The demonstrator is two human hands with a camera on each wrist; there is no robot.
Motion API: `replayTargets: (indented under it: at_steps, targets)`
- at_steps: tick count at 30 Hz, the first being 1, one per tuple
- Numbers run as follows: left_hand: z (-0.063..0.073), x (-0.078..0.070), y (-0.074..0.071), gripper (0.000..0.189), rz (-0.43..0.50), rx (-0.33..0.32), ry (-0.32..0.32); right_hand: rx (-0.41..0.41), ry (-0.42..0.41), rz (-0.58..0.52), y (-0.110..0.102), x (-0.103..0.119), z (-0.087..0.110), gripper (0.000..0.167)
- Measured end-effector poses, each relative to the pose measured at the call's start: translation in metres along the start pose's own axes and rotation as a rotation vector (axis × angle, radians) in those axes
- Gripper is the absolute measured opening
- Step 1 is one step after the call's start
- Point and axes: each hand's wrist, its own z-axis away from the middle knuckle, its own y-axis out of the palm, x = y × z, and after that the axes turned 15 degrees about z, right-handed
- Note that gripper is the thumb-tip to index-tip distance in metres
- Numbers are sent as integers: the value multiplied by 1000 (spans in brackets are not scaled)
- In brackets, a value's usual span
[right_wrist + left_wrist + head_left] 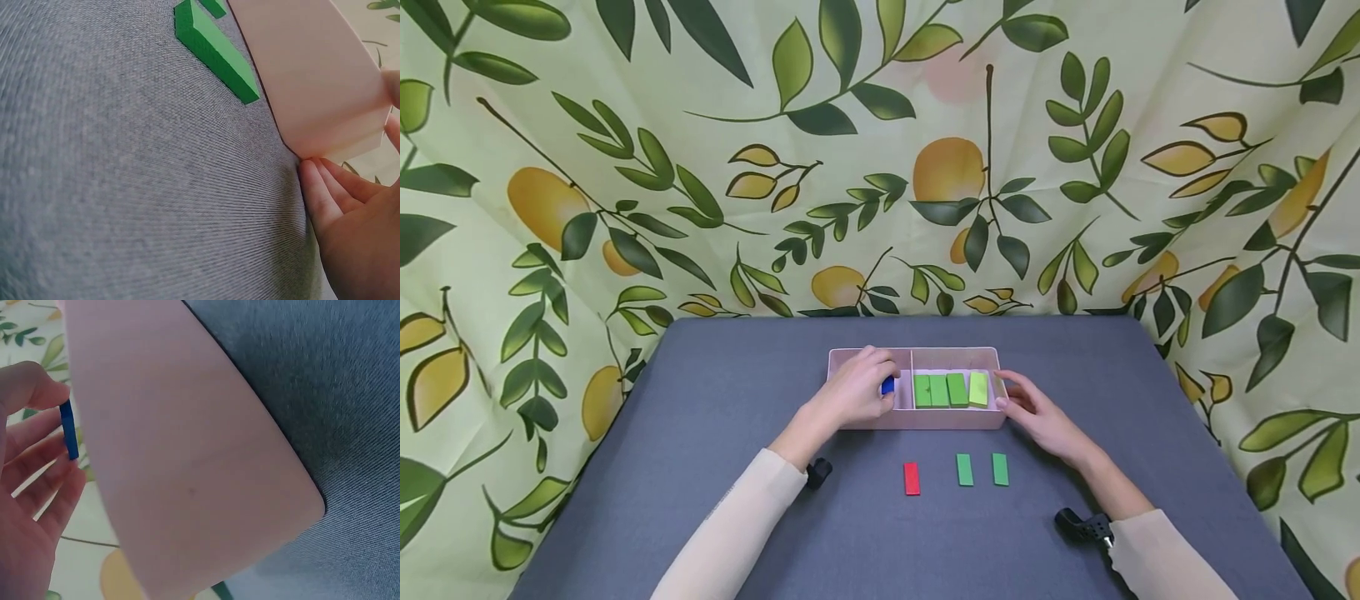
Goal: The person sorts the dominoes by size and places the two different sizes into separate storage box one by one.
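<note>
A pink two-compartment box (917, 421) sits toward the back of the table. Over its left compartment, my left hand (859, 385) pinches a small blue block (888, 386) between thumb and fingers. The blue block (69, 430) appears narrow and edge-on in the left wrist view, just above the box rim. My right hand (1037, 412) grips the box's right end, and in the right wrist view its fingertips (309, 167) touch the lower corner. Several green blocks (957, 390) stand side by side in the right compartment, the rightmost a lighter yellow-green.
In front of the box lie a red block (912, 479) and two green blocks, a left one (965, 470) and a right one (1000, 469). Grey-blue cloth covers the table (715, 467). A leaf-and-fruit patterned curtain (865, 208) rises behind its far edge.
</note>
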Motion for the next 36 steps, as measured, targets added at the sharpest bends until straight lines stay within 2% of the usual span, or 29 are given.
replayTargets:
  at_steps: [10,16,20,29,36]
  targets:
    - [-20,14,15,24,-4,109,-85,-4,11,-5,-1,-1,3,59]
    - [-26,17,21,25,3,186,-135,2,4,-1,1,0,2,59]
    - [-30,20,26,26,9,211,-145,-1,3,-8,1,1,2,58]
    - [-37,25,34,15,69,220,-122,-3,17,-14,2,2,3,59]
    - [-35,20,28,18,102,158,-117,3,27,-13,1,3,2,59]
